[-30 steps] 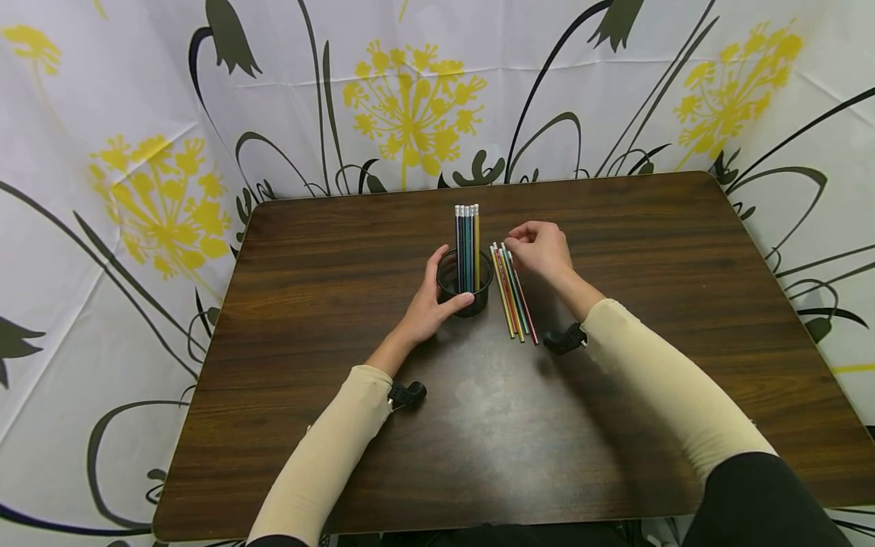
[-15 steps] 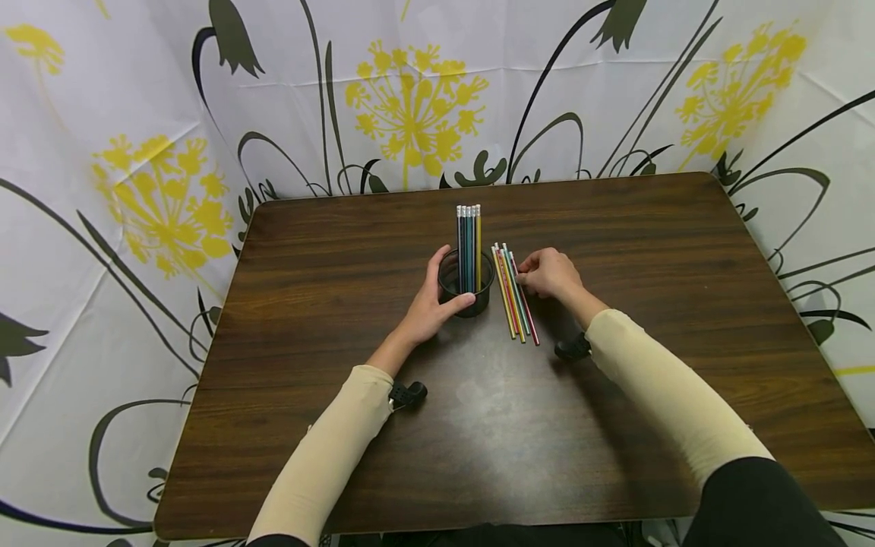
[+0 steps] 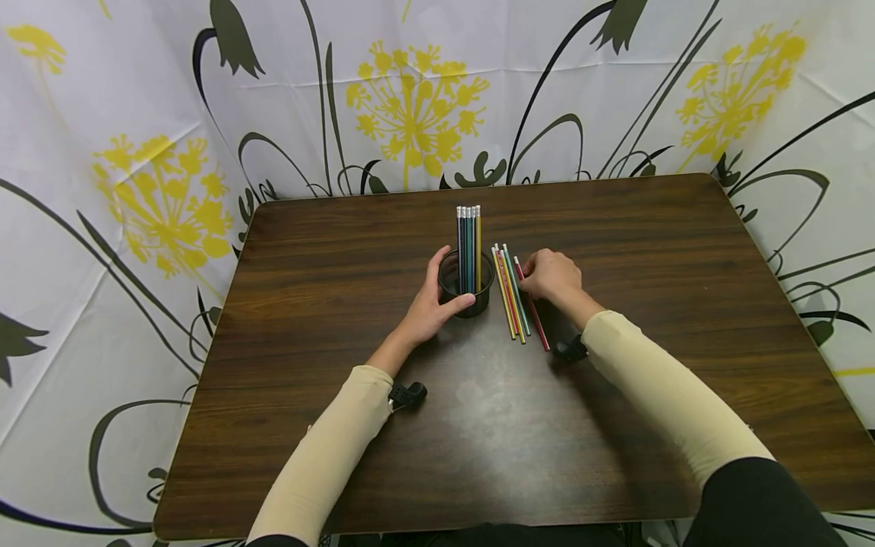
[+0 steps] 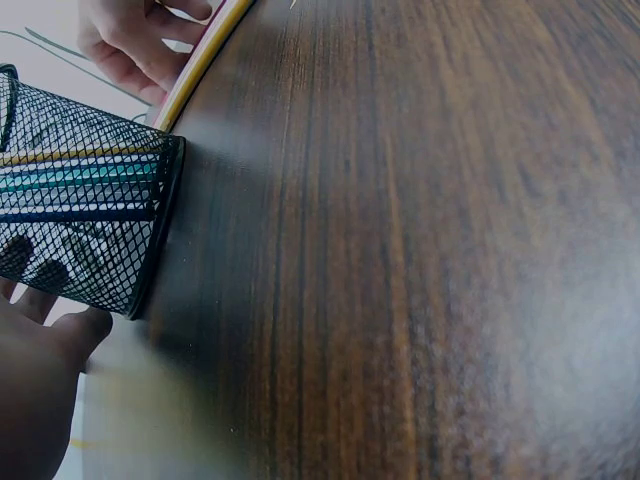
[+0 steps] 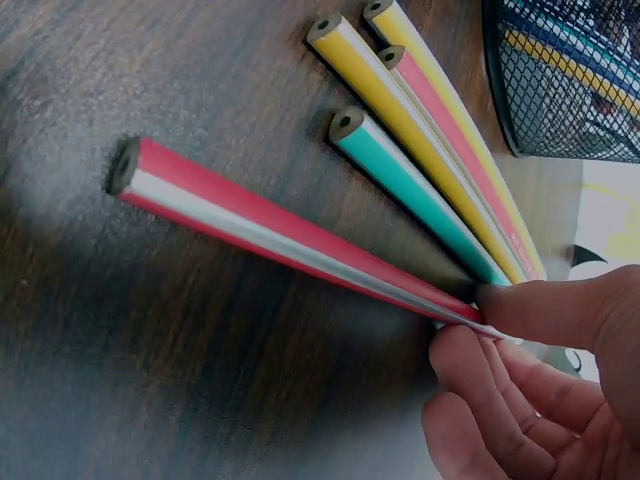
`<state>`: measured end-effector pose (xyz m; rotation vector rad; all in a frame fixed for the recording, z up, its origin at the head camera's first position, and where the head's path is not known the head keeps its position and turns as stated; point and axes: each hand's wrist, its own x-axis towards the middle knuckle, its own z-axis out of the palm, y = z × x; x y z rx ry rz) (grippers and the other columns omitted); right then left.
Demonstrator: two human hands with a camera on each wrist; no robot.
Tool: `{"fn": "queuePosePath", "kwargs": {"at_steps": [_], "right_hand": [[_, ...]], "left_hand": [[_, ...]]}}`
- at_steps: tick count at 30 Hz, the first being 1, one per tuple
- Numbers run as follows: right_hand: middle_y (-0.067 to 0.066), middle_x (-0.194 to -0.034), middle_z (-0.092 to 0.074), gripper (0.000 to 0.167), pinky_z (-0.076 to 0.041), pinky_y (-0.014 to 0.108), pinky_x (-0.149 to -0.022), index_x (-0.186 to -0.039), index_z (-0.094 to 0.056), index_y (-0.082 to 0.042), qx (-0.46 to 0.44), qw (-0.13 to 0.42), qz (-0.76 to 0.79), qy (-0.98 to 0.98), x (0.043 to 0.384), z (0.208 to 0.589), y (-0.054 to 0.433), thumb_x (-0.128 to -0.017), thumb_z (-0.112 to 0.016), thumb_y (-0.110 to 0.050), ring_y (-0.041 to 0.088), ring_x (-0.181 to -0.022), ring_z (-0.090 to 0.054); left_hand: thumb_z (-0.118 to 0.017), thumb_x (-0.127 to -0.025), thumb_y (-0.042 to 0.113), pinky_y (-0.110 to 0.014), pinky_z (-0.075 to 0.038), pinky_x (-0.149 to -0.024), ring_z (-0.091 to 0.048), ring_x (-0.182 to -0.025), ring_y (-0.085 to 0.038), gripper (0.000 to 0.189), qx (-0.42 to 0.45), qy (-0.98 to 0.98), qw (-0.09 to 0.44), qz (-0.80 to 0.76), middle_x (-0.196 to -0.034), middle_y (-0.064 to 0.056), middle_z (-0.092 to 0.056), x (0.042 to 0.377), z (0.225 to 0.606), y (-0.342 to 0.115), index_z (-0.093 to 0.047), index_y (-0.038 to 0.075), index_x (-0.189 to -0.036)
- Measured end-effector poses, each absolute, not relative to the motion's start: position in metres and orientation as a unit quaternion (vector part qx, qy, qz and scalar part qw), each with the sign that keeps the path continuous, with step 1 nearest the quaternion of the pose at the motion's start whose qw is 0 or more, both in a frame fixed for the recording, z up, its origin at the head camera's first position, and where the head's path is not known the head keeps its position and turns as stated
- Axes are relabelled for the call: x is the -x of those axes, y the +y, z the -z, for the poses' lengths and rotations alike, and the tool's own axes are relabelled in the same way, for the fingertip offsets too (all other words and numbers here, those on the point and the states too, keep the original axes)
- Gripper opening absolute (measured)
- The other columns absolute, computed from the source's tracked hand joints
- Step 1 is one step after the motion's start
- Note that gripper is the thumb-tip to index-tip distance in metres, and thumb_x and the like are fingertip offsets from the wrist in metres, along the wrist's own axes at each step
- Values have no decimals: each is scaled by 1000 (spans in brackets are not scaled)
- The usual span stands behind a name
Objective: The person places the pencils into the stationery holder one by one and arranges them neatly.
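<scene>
My left hand [image 3: 427, 308] grips a black mesh pencil cup [image 4: 85, 200] from its left side, thumb in front. Several dark, teal and yellow pencils [image 3: 468, 243] stand upright in the cup with their white eraser ends up. Between thumb and fingers, my right hand [image 3: 555, 275] pinches a red pencil [image 5: 290, 235]; its unsharpened end points toward the person. Just left of that pencil, a green pencil [image 5: 420, 195], yellow pencils [image 5: 420, 140] and a pink pencil [image 5: 455, 135] lie side by side on the table, right of the cup.
The brown wood-grain table [image 3: 328, 304] carries the cup and the loose pencils. A white curtain [image 3: 287, 99] with yellow and dark plant prints hangs behind its far edge. Small black devices are strapped at both wrists.
My right hand has come down toward me and taken hold of the red pencil. That pencil has shifted right, apart from the others. My left hand stays on the cup.
</scene>
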<state>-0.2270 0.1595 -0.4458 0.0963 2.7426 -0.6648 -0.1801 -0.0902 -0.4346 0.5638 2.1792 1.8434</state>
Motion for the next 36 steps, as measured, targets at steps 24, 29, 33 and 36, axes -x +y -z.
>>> {"fn": "queuePosePath", "kwargs": {"at_steps": [24, 29, 33, 36], "right_hand": [[1, -86, -71, 22, -41, 35, -62, -105, -72, -14, -25, -76, 389, 918, 224, 372, 150, -87, -65, -24, 18, -75, -62], [0, -86, -70, 19, -41, 29, -62, -104, -70, -12, 7, -151, 454, 878, 217, 348, 137, -87, -66, -21, 14, -70, -62], [1, -86, -70, 15, -45, 26, -63, -100, -67, -10, 43, -168, 486, 857, 209, 338, 124, -86, -67, -17, 13, -66, -62], [0, -85, -69, 15, -47, 26, -63, -99, -66, -10, 62, -158, 490, 855, 203, 334, 116, -86, -67, -17, 11, -66, -62]], "left_hand": [[-64, -90, 5, -62, -23, -109, -28, -139, -43, 86, -190, 745, 116, -628, -154, -23, -26, 180, 434, -90, -9, 8, -155], [-65, -91, 4, -62, -22, -110, -27, -139, -44, 85, -197, 743, 112, -630, -153, -24, -27, 180, 434, -90, -8, 7, -155], [-64, -91, 4, -63, -22, -109, -27, -139, -44, 85, -195, 744, 115, -628, -153, -23, -27, 181, 435, -91, -8, 8, -155], [-64, -91, 3, -62, -21, -109, -27, -139, -44, 85, -194, 741, 120, -631, -153, -24, -26, 181, 435, -91, -7, 8, -155]]}}
